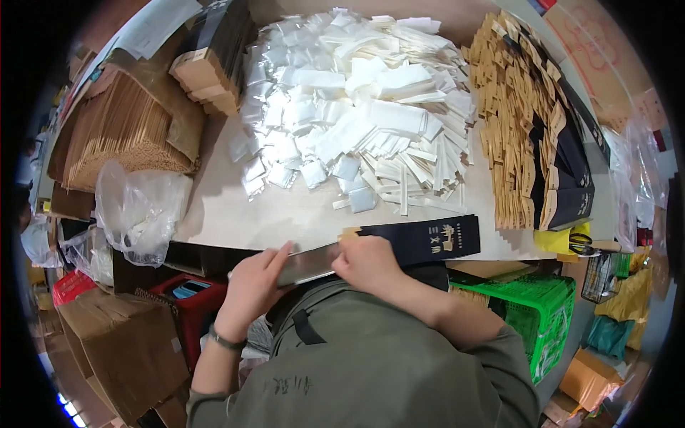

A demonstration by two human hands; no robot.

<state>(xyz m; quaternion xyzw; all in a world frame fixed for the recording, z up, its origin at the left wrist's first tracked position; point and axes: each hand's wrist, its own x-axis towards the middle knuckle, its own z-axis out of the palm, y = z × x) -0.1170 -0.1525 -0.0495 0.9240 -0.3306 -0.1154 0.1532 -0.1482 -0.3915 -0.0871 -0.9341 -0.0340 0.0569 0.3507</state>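
At the table's near edge, a flat, shiny silver-grey strip [308, 265] lies between my two hands. My left hand [255, 285] is closed around its left end, the index finger pointing up and the other fingers partly hidden. My right hand [367, 262] is closed in a fist with the thumb pressed on the strip's right end; what lies inside the fist is hidden. Just beyond that fist a long dark navy paper sleeve [460, 237] with gold print lies along the edge, its orange-brown end [349, 232] showing above my knuckles.
A big pile of white paper packets [389, 121] and clear-wrapped squares [282, 150] covers the table's middle. Brown and navy sleeves [510, 128] are stacked at the right, near black-handled scissors [581, 241]. Cardboard sheets [125, 128] stand left. A green crate [546, 314] sits below right.
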